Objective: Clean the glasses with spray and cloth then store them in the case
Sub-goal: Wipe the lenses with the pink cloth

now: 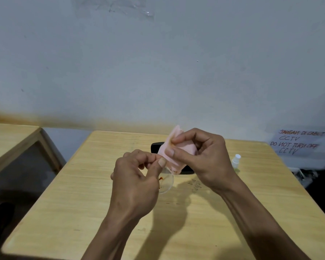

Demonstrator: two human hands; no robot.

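Over the middle of the wooden table [83,194], my left hand [137,177] pinches the clear glasses [166,182] by the frame; one lens shows below my thumb, with reddish smudges on it. My right hand [199,156] pinches a pink cloth [178,152] and holds it against the top of the glasses. Behind the cloth lies the black case [156,147], mostly hidden. To the right of my right hand stands a small white spray bottle [235,161], on the table.
A second wooden table [13,139] stands at the left with a gap between. A white wall runs behind, with a handwritten paper sign [296,142] at the right. Dark clutter [306,175] sits past the table's right edge.
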